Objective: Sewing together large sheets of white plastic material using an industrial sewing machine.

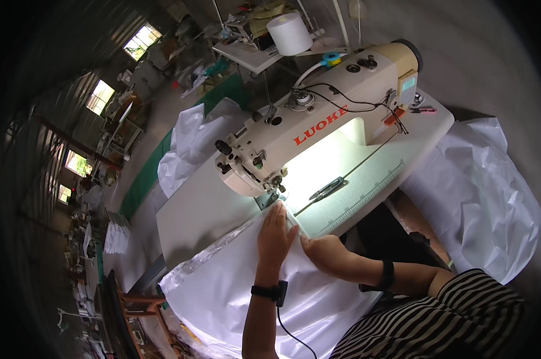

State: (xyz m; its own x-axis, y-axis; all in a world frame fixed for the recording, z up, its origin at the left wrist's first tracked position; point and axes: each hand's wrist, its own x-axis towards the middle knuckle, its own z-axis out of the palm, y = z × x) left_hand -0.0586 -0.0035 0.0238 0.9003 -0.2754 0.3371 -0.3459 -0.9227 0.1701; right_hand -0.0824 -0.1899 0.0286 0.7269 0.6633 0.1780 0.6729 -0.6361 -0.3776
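Note:
A large glossy white sheet hangs over the near side of a sewing machine, its edge running up to the lit needle area. My left hand lies on the sheet, fingers stretched toward the presser foot. Just to its right, my right hand is closed on the sheet's folded edge; its fingertips are partly hidden. Thread snips lie on the machine bed, beyond my right hand. Both wrists wear dark bands, and a cable trails from the left one.
More white sheeting bulges at the right, and another crumpled white piece lies behind the machine. A white thread cone stands above, at the back. Black wires cross the machine arm. A wooden stool stands lower left.

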